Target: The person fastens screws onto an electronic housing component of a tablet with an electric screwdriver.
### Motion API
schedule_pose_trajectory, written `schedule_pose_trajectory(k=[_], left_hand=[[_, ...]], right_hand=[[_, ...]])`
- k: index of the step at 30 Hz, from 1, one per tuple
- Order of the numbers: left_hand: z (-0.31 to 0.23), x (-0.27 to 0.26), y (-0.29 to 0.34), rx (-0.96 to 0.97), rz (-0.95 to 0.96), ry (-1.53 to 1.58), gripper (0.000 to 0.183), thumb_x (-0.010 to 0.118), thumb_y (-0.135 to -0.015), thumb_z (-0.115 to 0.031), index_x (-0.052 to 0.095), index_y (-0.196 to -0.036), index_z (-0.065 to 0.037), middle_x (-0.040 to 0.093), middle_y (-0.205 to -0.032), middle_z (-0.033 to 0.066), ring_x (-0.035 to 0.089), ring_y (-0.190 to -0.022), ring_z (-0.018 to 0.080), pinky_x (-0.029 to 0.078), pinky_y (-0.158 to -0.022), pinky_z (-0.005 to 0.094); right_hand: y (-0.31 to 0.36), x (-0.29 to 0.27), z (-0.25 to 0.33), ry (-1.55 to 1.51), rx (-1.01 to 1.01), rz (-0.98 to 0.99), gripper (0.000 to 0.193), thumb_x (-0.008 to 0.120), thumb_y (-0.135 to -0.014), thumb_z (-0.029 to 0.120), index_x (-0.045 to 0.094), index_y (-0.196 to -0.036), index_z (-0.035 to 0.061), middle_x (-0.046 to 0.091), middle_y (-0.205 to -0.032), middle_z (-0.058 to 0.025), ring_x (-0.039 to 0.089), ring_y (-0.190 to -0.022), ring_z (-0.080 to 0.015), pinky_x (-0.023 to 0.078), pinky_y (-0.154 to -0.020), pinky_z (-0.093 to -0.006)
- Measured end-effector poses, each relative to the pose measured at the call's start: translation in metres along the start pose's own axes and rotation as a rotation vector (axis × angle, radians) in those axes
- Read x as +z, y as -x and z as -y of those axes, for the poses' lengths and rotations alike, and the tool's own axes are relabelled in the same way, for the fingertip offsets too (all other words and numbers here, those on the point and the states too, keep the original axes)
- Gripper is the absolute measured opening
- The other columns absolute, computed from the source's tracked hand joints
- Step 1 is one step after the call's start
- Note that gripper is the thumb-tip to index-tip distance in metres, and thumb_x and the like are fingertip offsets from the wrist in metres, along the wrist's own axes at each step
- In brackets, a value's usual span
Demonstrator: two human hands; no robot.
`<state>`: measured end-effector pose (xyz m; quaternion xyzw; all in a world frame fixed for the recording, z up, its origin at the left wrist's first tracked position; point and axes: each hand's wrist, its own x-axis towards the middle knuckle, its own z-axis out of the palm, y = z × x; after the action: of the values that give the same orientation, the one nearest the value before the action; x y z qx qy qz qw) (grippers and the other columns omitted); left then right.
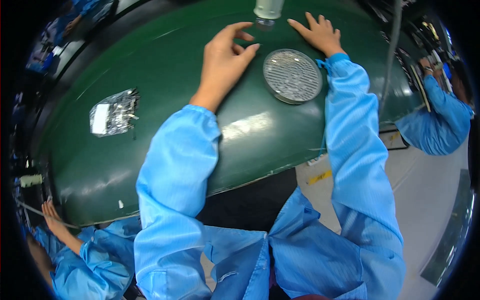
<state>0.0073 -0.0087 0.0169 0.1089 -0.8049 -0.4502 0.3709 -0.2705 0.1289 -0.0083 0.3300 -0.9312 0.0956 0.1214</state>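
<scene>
Both arms in blue sleeves reach forward over the green tabletop [150,90]. Left hand [225,55] hovers with palm side turned in, thumb and index finger stretched apart toward the far edge, other fingers curled loosely; it holds nothing. Right hand [319,32] lies flat, fingers spread, palm down on the tabletop, empty too. Round silvery disc [292,75] with a dotted face rests on the tabletop between the two hands, just beside the right wrist, left fingertips near its rim. White cylindrical tool tip [267,12] hangs above the far edge. Clear bag of small parts [114,114] lies well apart to the left. Other people's blue sleeves show at lower left and right.
</scene>
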Motion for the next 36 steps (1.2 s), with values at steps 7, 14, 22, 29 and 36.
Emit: schedule_pose_trajectory(k=[7, 14, 22, 29, 36], left_hand=[[-0.005, 0.007, -0.001, -0.004, -0.098, 0.029, 0.034, 0.074, -0.085, -0.008, 0.068, -0.118, -0.005, 0.072, -0.092, 0.0029, 0.057, -0.066, 0.0067, 0.050, -0.061, 0.0239], [-0.003, 0.004, -0.004, 0.090, -0.167, 0.010, 0.029, 0.073, -0.082, -0.007, 0.069, -0.110, -0.002, 0.071, -0.089, 0.0083, 0.063, -0.057, 0.0143, 0.053, -0.057, 0.0301], [-0.006, 0.004, -0.002, 0.074, -0.221, 0.048, 0.021, 0.071, -0.088, -0.014, 0.070, -0.106, -0.001, 0.071, -0.088, 0.0097, 0.062, -0.061, 0.0142, 0.052, -0.058, 0.0287], [-0.006, 0.004, -0.002, 0.071, -0.260, 0.050, 0.020, 0.063, -0.097, -0.017, 0.069, -0.096, 0.002, 0.068, -0.084, 0.0118, 0.062, -0.060, 0.0179, 0.049, -0.056, 0.0318], [-0.011, 0.006, -0.003, 0.076, -0.267, 0.040, 0.020, 0.061, -0.099, -0.017, 0.070, -0.094, 0.001, 0.068, -0.081, 0.0114, 0.060, -0.058, 0.0172, 0.048, -0.054, 0.0316]], right_hand=[[-0.002, 0.001, -0.008, 0.058, 0.051, 0.034, 0.100, 0.041, -0.081, 0.088, 0.034, -0.157, 0.0233, 0.027, -0.162, -0.0225, 0.022, -0.151, -0.0404, 0.015, -0.117, -0.0663], [-0.010, 0.013, -0.017, 0.243, -0.099, -0.025, 0.093, 0.039, -0.085, 0.084, 0.039, -0.154, 0.0219, 0.041, -0.151, -0.0203, 0.040, -0.139, -0.0379, 0.029, -0.107, -0.0668], [-0.018, 0.010, -0.025, 0.369, -0.116, 0.151, 0.055, 0.034, -0.100, 0.062, 0.028, -0.153, 0.0518, 0.025, -0.164, -0.0147, 0.027, -0.148, -0.0439, 0.023, -0.110, -0.0719], [-0.008, 0.002, -0.010, 0.425, -0.124, 0.193, 0.048, 0.034, -0.103, 0.051, 0.027, -0.150, 0.0584, 0.024, -0.166, -0.0068, 0.027, -0.147, -0.0459, 0.025, -0.109, -0.0740], [-0.010, 0.005, -0.015, 0.335, -0.053, 0.168, 0.053, 0.034, -0.100, 0.059, 0.028, -0.153, 0.0531, 0.023, -0.165, -0.0132, 0.024, -0.149, -0.0448, 0.023, -0.110, -0.0734]])
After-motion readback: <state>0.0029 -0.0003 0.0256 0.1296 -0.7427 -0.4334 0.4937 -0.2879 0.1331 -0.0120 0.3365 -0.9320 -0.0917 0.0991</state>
